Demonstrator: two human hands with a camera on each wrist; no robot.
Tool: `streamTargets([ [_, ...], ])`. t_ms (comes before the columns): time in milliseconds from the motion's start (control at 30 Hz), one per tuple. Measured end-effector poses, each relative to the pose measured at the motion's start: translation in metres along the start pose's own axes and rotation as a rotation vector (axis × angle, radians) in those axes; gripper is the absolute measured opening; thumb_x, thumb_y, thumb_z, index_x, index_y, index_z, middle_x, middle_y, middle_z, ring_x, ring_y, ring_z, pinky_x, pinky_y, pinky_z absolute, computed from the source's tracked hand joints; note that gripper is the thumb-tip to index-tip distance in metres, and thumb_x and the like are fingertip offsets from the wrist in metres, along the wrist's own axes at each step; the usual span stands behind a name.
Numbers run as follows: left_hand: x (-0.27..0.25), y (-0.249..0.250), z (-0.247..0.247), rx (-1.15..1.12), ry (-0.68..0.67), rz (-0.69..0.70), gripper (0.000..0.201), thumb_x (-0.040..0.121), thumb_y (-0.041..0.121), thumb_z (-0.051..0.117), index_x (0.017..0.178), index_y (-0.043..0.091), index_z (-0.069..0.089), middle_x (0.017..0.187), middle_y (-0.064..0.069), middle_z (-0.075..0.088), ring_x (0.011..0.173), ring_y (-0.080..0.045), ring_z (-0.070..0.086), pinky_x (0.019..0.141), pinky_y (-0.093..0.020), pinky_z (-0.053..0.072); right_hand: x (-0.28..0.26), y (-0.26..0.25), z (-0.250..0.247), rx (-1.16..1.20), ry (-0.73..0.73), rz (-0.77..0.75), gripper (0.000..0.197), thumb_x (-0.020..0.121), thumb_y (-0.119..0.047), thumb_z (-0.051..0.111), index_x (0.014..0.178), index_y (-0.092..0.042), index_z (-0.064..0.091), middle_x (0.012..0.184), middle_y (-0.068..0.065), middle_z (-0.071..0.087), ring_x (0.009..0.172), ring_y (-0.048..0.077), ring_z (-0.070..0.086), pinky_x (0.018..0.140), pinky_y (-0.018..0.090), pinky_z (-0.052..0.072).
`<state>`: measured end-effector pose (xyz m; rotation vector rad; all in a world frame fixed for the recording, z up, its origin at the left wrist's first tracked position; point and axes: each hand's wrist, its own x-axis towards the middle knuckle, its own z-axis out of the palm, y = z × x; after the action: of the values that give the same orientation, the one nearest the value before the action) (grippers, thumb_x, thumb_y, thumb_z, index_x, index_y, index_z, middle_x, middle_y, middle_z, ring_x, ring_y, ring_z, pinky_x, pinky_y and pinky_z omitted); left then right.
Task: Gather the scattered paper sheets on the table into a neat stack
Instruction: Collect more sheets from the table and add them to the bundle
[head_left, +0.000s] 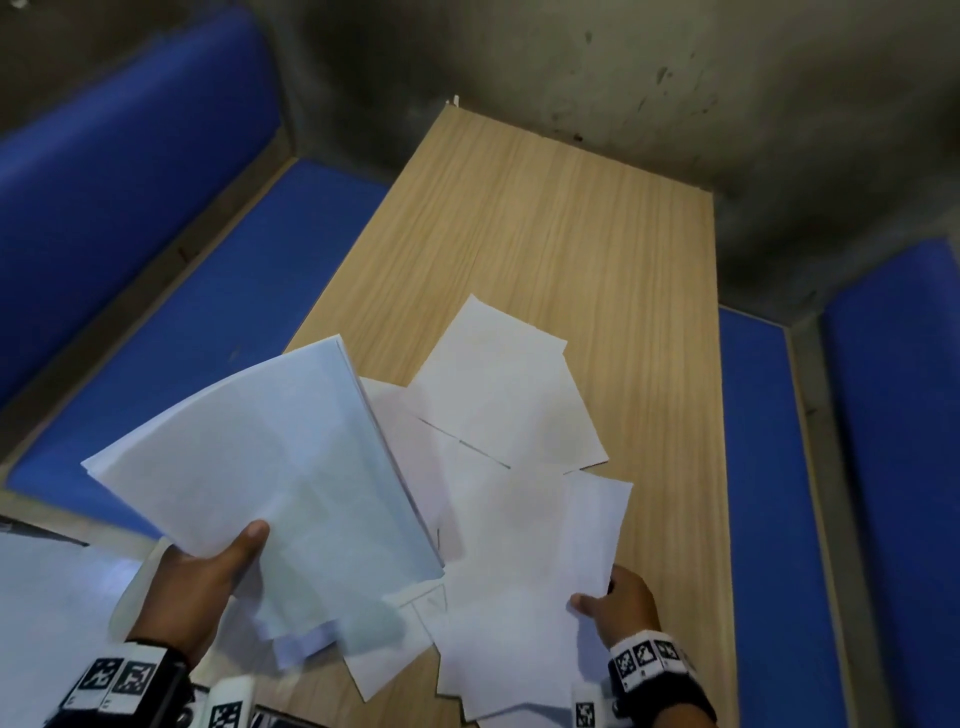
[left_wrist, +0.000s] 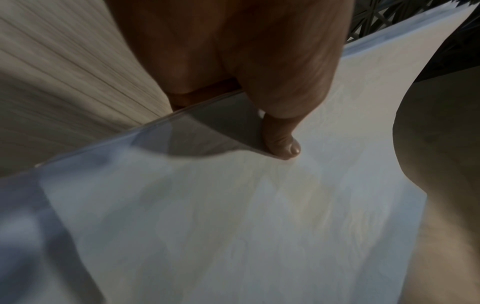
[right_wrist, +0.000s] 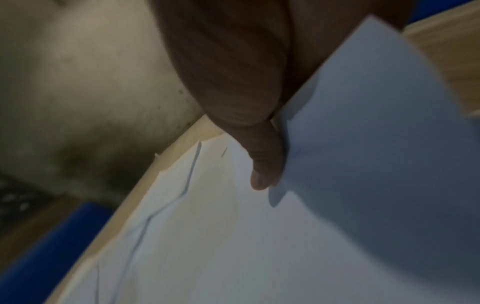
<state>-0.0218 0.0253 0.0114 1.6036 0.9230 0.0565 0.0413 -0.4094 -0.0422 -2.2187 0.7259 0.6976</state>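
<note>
Left hand (head_left: 208, 577) clamped on a gathered bundle (head_left: 270, 467) of sheets, thumb on top, fingers hidden beneath; the left wrist view shows the thumb (left_wrist: 281, 139) pressing the top page near its edge. Bundle is lifted off the desk (head_left: 545, 234), fanned and bowed, at the near left.

Right hand (head_left: 626, 605) pinches the near right corner of a loose sheet (head_left: 550, 561); the right wrist view shows the thumb (right_wrist: 265, 164) against a curled-up corner (right_wrist: 363, 123). The two hands are well apart, one on each side of the pile.

More scattered sheets (head_left: 498, 395) lie overlapped on the near half of the desk, one tilted sheet furthest out. How many, cannot tell.

Handling, as a judgement: paper is light, limp and slick sheet on sheet; a one-handed hold lets the bundle sag and splay. Best taken at an edge or corner, thumb above and fingers below; flat sheets probably need a corner lifted or a slide to the desk edge first. Creasing is the risk if gripped hard.

Surroundings: blue padded benches (head_left: 156, 286) on the left and right of the desk, grey stained wall (head_left: 675, 78) at the far end. Far half of the desk shows bare wood. Nothing blocks the reach; the lifted bundle itself hides some sheets below it.
</note>
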Motion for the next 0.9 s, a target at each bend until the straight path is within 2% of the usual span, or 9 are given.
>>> streamTargets([
  [67,0.001,-0.002,-0.001,0.009,-0.013,-0.006,0.044,0.087,0.021,0.073,0.127,0.006,0.062,0.114,-0.011,0.068,0.109,-0.031,0.061,0.099,-0.048,0.045,-0.003,0.011,0.010,-0.157,0.042,0.014,0.076,0.075,-0.018,0.083,0.138,0.002,0.045,0.138,0.014,0.053,0.130,0.031,0.048,0.113,0.038,0.035],
  [100,0.001,-0.003,-0.001,0.016,-0.014,-0.004,0.045,0.087,0.022,0.073,0.127,0.006,0.062,0.114,-0.011,0.068,0.109,-0.031,0.062,0.100,-0.048,0.046,-0.004,0.014,0.014,-0.233,0.072,0.002,0.077,0.077,-0.021,0.080,0.141,0.000,0.041,0.143,0.012,0.049,0.133,0.030,0.045,0.114,0.036,0.032],
  [200,-0.001,-0.003,0.000,0.028,-0.010,0.015,0.046,0.086,0.022,0.074,0.126,0.003,0.062,0.115,-0.012,0.069,0.110,-0.032,0.063,0.098,-0.048,0.047,-0.013,0.013,0.017,-0.413,0.168,0.000,0.055,0.082,-0.030,0.074,0.127,-0.007,0.055,0.132,0.008,0.055,0.123,0.028,0.052,0.101,0.038,0.047],
  [267,-0.003,-0.001,0.002,0.031,-0.018,0.021,0.044,0.087,0.020,0.073,0.126,0.003,0.062,0.115,-0.014,0.069,0.108,-0.032,0.063,0.096,-0.046,0.047,-0.016,0.012,0.016,-0.499,0.187,0.044,0.048,0.081,-0.039,0.072,0.119,-0.012,0.059,0.126,0.005,0.052,0.119,0.026,0.049,0.093,0.039,0.050],
  [367,-0.005,0.001,0.007,0.018,-0.040,0.024,0.045,0.087,0.021,0.072,0.127,0.004,0.061,0.116,-0.014,0.069,0.109,-0.033,0.063,0.095,-0.045,0.047,-0.014,0.013,0.012,-0.465,0.129,0.009,0.037,0.083,-0.028,0.071,0.112,-0.008,0.059,0.122,0.010,0.057,0.112,0.027,0.057,0.091,0.034,0.052],
  [500,-0.009,0.002,0.011,0.015,-0.061,0.017,0.041,0.087,0.022,0.073,0.122,0.001,0.064,0.112,-0.015,0.070,0.106,-0.035,0.064,0.093,-0.045,0.048,-0.020,0.008,-0.002,-0.350,0.068,-0.041,0.052,0.079,-0.015,0.075,0.122,-0.007,0.046,0.122,0.015,0.060,0.109,0.026,0.060,0.094,0.030,0.048],
  [633,-0.008,0.003,0.012,0.029,-0.104,0.006,0.058,0.071,0.044,0.079,0.116,0.009,0.066,0.106,-0.007,0.073,0.099,-0.030,0.067,0.089,-0.051,0.054,-0.046,-0.010,-0.048,-0.354,0.080,-0.220,0.040,0.090,-0.013,0.062,0.128,-0.009,0.051,0.123,0.015,0.062,0.105,0.026,0.060,0.086,0.029,0.044],
  [767,-0.005,0.002,0.016,0.059,-0.120,-0.017,0.062,0.058,0.058,0.074,0.101,0.014,0.067,0.099,-0.003,0.074,0.092,-0.029,0.068,0.085,-0.052,0.056,-0.087,-0.029,-0.108,-0.416,0.179,-0.338,0.019,0.086,-0.017,0.062,0.102,-0.026,0.058,0.096,0.004,0.071,0.089,0.027,0.067,0.075,0.038,0.055],
  [900,-0.001,0.002,0.024,0.092,-0.149,-0.026,0.056,0.068,0.051,0.078,0.107,0.012,0.066,0.104,-0.011,0.072,0.095,-0.033,0.066,0.088,-0.051,0.054,-0.134,-0.050,-0.163,-0.488,0.254,-0.404,0.025,0.082,-0.014,0.068,0.085,-0.038,0.059,0.076,-0.005,0.070,0.070,0.015,0.065,0.059,0.031,0.049],
])
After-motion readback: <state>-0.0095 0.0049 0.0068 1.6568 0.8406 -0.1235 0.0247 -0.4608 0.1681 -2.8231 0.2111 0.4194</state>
